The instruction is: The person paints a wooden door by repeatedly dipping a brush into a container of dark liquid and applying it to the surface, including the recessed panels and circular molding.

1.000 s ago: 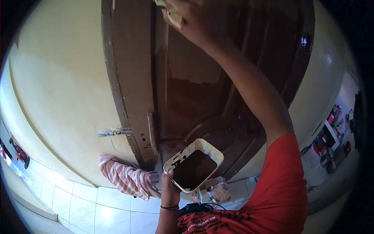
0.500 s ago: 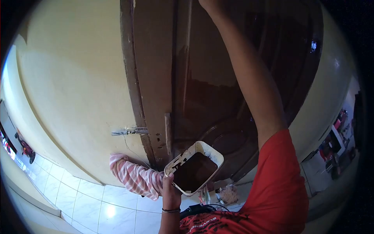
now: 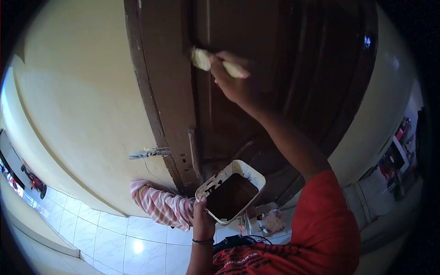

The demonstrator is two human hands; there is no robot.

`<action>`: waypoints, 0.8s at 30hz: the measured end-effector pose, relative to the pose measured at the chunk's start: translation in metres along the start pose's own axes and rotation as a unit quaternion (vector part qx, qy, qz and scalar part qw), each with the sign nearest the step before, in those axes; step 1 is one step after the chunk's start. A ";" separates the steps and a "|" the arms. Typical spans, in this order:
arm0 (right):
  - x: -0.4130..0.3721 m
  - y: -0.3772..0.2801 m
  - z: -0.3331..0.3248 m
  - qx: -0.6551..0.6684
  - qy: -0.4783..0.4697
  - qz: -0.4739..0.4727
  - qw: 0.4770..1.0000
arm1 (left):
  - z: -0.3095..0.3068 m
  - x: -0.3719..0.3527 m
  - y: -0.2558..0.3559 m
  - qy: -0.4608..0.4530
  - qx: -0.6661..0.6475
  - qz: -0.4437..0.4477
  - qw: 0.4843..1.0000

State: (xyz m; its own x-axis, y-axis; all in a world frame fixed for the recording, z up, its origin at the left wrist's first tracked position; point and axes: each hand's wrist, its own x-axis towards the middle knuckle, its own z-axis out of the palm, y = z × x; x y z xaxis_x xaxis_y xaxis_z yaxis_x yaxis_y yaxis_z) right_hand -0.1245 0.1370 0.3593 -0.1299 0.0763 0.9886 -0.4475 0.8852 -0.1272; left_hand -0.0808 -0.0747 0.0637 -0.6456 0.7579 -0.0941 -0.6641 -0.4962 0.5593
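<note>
My right hand (image 3: 229,75) grips a paintbrush (image 3: 201,58) with a pale handle. Its bristle end meets the dark brown door (image 3: 256,27), beside a vertical groove in the panel. Lower down, my left hand (image 3: 203,217) holds a white plastic tub (image 3: 256,178) by its near left rim, thumb on the edge and the other fingers hidden beneath. Dark brown paint (image 3: 231,197) lies in the tub, and smears of it mark the inner walls. The tub is tilted a little in front of the door's lower part.
A pink-and-white striped cloth (image 3: 158,204) hangs at the door's left edge, below a metal latch (image 3: 149,153) on the cream wall (image 3: 87,101). Several small items, among them a beige bundle (image 3: 273,221), lie on the white tiled floor (image 3: 146,233) near the door.
My right hand has come down from the top edge of view, bringing the paintbrush into sight against the door. The tub in my left hand stays almost in place.
</note>
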 end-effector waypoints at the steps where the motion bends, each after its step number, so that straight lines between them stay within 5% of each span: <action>1: -0.008 0.000 -0.004 -0.022 -0.032 0.003 0.999 | 0.001 0.000 -0.002 -0.005 -0.004 0.001 1.000; 9: -0.054 -0.014 -0.024 -0.015 -0.140 0.097 0.985 | 0.002 -0.006 -0.007 0.003 0.001 0.019 1.000; 13: -0.037 -0.015 -0.029 -0.073 -0.179 0.067 0.979 | 0.006 -0.009 -0.005 0.010 -0.004 0.023 1.000; 15: -0.012 -0.013 -0.023 -0.071 -0.210 0.123 0.967 | 0.009 -0.009 -0.004 0.008 0.000 0.020 1.000; 19: 0.056 0.018 -0.001 0.034 -0.110 0.055 0.992 | 0.004 -0.005 -0.004 0.012 -0.001 0.020 1.000; 21: 0.106 0.014 -0.003 -0.015 -0.097 0.000 0.995 | 0.005 -0.006 -0.002 0.006 -0.003 0.018 1.000; 24: 0.169 0.003 0.001 0.098 -0.015 0.021 0.995 | 0.004 -0.009 0.003 0.013 -0.001 0.026 1.000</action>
State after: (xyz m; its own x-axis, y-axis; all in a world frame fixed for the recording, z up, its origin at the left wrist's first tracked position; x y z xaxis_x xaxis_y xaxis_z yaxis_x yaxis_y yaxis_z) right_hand -0.1493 0.1522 0.5261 -0.1773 0.0957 0.9795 -0.6041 0.7751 -0.1851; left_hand -0.0750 -0.0815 0.0696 -0.6891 0.7195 -0.0865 -0.6296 -0.5354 0.5631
